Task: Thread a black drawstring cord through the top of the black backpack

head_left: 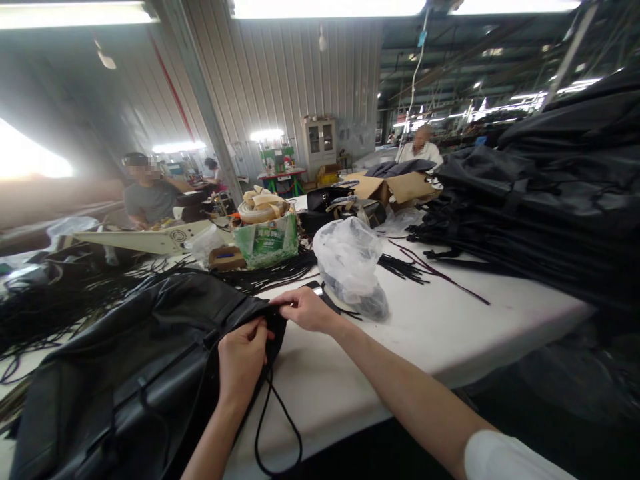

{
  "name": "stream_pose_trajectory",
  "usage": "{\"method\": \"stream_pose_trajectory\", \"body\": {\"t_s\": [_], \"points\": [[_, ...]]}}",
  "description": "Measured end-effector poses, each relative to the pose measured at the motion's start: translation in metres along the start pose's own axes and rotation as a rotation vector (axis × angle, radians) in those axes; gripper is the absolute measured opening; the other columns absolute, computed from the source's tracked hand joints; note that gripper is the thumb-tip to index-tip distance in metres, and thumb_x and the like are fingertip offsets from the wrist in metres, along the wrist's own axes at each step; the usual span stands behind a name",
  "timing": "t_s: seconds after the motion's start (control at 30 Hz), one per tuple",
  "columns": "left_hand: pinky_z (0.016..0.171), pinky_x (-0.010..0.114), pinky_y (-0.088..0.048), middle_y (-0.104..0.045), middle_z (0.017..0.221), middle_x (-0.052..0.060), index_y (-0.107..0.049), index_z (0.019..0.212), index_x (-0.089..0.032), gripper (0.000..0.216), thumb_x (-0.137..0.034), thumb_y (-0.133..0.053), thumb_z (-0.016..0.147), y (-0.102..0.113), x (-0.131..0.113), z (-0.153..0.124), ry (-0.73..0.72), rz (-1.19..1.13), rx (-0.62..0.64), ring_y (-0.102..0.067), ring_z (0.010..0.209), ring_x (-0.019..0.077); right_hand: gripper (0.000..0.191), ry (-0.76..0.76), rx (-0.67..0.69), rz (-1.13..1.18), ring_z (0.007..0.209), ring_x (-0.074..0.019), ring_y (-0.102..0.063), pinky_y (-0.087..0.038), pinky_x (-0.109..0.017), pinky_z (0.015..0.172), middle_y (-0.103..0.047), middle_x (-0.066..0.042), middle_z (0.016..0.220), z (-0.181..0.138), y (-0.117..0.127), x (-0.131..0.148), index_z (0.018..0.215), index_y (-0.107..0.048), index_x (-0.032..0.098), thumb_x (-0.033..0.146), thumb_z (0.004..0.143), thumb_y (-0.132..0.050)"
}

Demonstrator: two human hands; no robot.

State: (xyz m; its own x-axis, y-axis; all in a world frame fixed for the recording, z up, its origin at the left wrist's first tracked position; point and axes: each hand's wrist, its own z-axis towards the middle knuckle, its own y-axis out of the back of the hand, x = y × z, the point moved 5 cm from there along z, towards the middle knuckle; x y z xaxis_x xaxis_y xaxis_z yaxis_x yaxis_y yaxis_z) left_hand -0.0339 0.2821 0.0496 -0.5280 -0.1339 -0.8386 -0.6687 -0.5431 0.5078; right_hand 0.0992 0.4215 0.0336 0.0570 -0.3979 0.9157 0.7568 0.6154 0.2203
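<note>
A large black bag (165, 333) lies across the left side of the white table, its open end toward me and to the right. My left hand (243, 360) is closed on the near part of the bag's edge, fingertips pinched together. Just beyond it, my right hand (306, 309) pinches the far corner of the same edge between thumb and forefinger. A thin black cord (276, 393) hangs in a loop from the bag's opening, below my left hand, down past the table's front edge. The inside of the bag is hidden.
A clear plastic bag (350, 260) stands behind my right hand. Black cords (407, 267) lie nearby, and a green box (267, 241) holds rolled webbing. A tall pile of black bags (525, 200) fills the right. Co-workers sit at the far left and behind a cardboard box (395, 189).
</note>
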Motion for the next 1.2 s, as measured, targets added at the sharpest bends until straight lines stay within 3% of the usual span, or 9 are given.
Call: {"method": "stream_pose_trajectory", "body": {"t_s": [0.43,0.6,0.9,1.07,1.2], "points": [[0.05,0.03,-0.038,-0.063,0.048,0.0,-0.082,0.078,-0.021,0.041,-0.052,-0.06,0.092,0.003,-0.007,-0.003,-0.02,0.057,-0.004,-0.053,0.04,0.0182,0.044,-0.018,-0.013,0.002,0.088,-0.0195,-0.075,-0.056,-0.027,0.081,-0.086,-0.005,0.104,-0.001,0.001,0.005,0.12,-0.089,0.016,0.015,0.083,-0.065],[0.049,0.029,-0.036,-0.063,0.048,0.001,-0.078,0.068,-0.022,0.041,-0.051,-0.06,0.091,0.0,-0.007,-0.002,-0.023,0.06,0.004,-0.053,0.04,0.0173,0.044,-0.024,-0.01,-0.009,0.093,-0.0214,-0.077,-0.058,-0.029,0.085,-0.086,-0.006,0.107,0.0,0.002,0.004,0.12,-0.089,0.016,0.015,0.083,-0.066],[0.052,0.029,-0.039,-0.069,0.055,0.002,-0.079,0.07,-0.022,0.038,-0.05,-0.061,0.09,-0.005,-0.007,0.0,-0.014,0.043,0.007,-0.058,0.044,0.0184,0.04,-0.042,0.013,0.026,0.1,-0.0225,-0.077,-0.06,-0.03,0.089,-0.085,-0.007,0.11,0.0,0.003,0.003,0.12,-0.089,0.017,0.018,0.084,-0.07],[0.055,0.029,-0.04,-0.075,0.064,0.004,-0.08,0.072,-0.023,0.041,-0.053,-0.061,0.091,-0.01,-0.003,0.002,-0.026,0.044,0.011,-0.061,0.051,0.0193,0.037,-0.238,0.108,0.236,0.089,-0.0191,-0.075,-0.063,-0.028,0.076,-0.083,-0.01,0.106,0.001,0.005,-0.009,0.118,-0.088,0.013,0.034,0.089,-0.075],[0.057,0.029,-0.039,-0.074,0.063,0.004,-0.079,0.07,-0.023,0.041,-0.053,-0.061,0.092,-0.01,-0.004,0.003,-0.04,0.058,0.036,-0.06,0.053,0.0196,0.034,-0.282,0.143,0.228,0.078,-0.0162,-0.072,-0.061,-0.023,0.066,-0.082,-0.009,0.094,-0.001,0.004,-0.017,0.106,-0.089,0.012,0.037,0.084,-0.085]]}}
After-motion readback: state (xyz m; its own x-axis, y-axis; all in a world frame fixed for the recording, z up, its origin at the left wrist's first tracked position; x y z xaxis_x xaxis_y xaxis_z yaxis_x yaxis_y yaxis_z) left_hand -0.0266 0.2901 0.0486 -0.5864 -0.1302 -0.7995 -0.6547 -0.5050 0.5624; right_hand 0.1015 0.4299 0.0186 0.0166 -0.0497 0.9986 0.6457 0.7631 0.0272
